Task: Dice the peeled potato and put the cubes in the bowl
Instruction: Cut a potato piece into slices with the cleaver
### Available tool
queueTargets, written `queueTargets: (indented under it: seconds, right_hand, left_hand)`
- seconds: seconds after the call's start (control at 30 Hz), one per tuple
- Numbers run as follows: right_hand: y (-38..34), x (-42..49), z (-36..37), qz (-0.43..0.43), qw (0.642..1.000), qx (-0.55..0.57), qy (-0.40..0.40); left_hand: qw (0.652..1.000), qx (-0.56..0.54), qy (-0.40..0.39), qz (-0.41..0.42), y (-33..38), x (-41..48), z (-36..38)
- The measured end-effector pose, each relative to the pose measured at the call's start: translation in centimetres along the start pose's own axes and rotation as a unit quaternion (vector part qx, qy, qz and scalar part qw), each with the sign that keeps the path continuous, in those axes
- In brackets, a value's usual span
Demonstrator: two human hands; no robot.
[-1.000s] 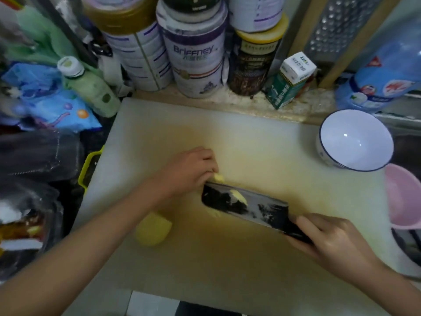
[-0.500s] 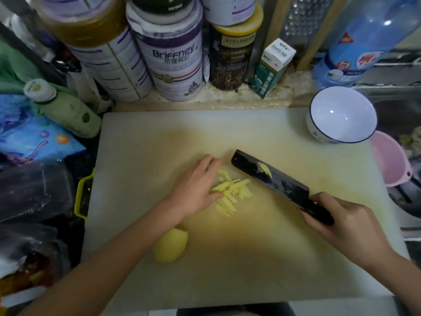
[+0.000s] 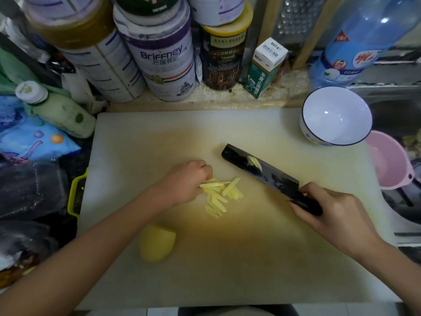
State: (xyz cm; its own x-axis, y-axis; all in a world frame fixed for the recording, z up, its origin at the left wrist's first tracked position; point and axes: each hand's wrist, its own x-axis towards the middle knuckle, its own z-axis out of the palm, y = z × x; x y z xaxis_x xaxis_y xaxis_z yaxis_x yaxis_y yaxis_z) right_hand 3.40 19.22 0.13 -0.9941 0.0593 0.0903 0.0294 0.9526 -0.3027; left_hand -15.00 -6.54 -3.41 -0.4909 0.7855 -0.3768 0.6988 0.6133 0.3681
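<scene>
Left grip: the left grip (image 3: 184,183) is held knuckles up over the middle of the cutting board (image 3: 262,258). Its fingers (image 3: 202,169) are curled down and clamped on the left ends of the potato strips (image 3: 218,195).
Potato strips: a loose pile is spread on the board, fanning right and toward the person from under the left fingertips. Most are laid roughly side by side. No cubes are seen.
Right grip: the right grip (image 3: 337,213) is wrapped tight round the dark handle of the knife (image 3: 262,172), on the right side of the board.
Knife: the dark blade is pointed up-left, with its flat side shown to the camera. It is kept to the right of the strips and apart from them. One pale potato slice (image 3: 254,163) is stuck to the blade face. Whether the edge is touching the board cannot be told.
Potato half: the uncut peeled potato half (image 3: 157,242) is laid on the board just beside the left forearm, well apart from the blade.
Bowl: the white, blue-rimmed bowl (image 3: 336,115) is set upright at the far right corner of the board, well apart from both grips.
Rest: a pink basin (image 3: 387,160) is seen just right of the bowl. Tins (image 3: 159,53), a green carton (image 3: 264,67), a grater (image 3: 293,19) and a blue bottle (image 3: 364,42) are lined along the surface (image 3: 227,99) behind the board.
</scene>
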Motion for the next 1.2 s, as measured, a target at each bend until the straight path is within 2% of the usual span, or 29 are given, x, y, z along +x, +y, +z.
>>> queueTargets:
  seconds: [0.13, 0.23, 0.43, 0.63, 0.8, 0.87, 1.03, 1.2]
  right_hand:
    - [0.5, -0.2, 0.2, -0.009, 1.0, 0.008, -0.002]
    - [0.6, -0.4, 0.4, -0.006, 1.0, 0.013, -0.004]
    - [0.3, -0.7, 0.8, 0.026, 0.999, 0.021, -0.005]
    - [0.1, -1.3, 0.8, 0.039, 0.999, 0.038, -0.001]
    - [-0.2, -1.6, 0.9, 0.047, 0.998, 0.048, -0.003]
    - [-0.3, -1.5, 0.9, 0.05, 0.998, 0.05, -0.001]
    - [-0.5, -1.4, 0.7, 0.059, 0.997, 0.054, 0.004]
    - [-0.5, -1.6, 0.8, 0.062, 0.996, 0.065, 0.005]
  left_hand:
    - [0.998, -0.056, 0.041, -0.004, -0.4, 0.2, -0.3]
    - [0.991, -0.086, 0.094, 0.026, -0.4, 0.6, -0.3]
    - [0.991, -0.112, 0.043, 0.065, 0.6, 1.8, 0.0]
    - [0.996, -0.058, 0.013, 0.068, 0.0, 0.8, 0.2]
    - [0.99, -0.025, 0.111, 0.08, 1.7, 0.1, 0.9]
    - [0.99, -0.008, 0.127, 0.067, 3.0, 0.5, 1.6]
    - [0.994, 0.015, 0.111, 0.014, 4.6, 1.5, 2.8]
    - [0.996, 0.009, 0.052, 0.071, 4.0, 1.9, 1.6]
